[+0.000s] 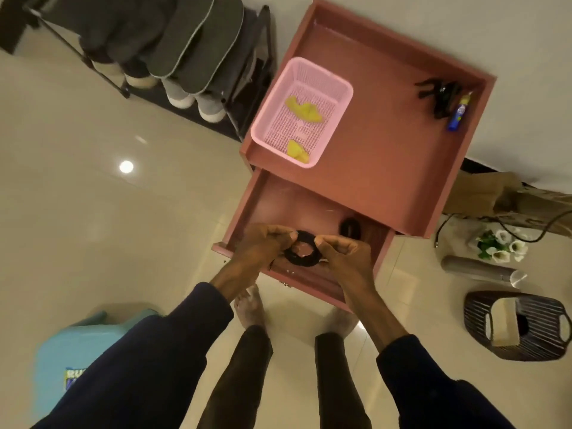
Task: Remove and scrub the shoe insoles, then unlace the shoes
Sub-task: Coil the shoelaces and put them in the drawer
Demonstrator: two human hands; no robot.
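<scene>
Above the drawer point(278, 196), both hands point(263, 246) point(346, 255) pinch a black coil point(304, 264).

The only letters that can be read stand on a small label point(71, 379) on the light blue plastic stool point(93, 342), far below the left hand point(263, 246) and to its left. The label has a blue and green ground. Its top line begins with the big pale capitals "RU"; the dark sleeve point(139, 366) covers the rest of the word. The line under it is cut off and blurred, so it cannot be read. The small blue bottle with a yellow cap point(459, 114), well above the right hand point(343, 252) and to its right, carries a pale round mark, but its letters are too small to read.
</scene>
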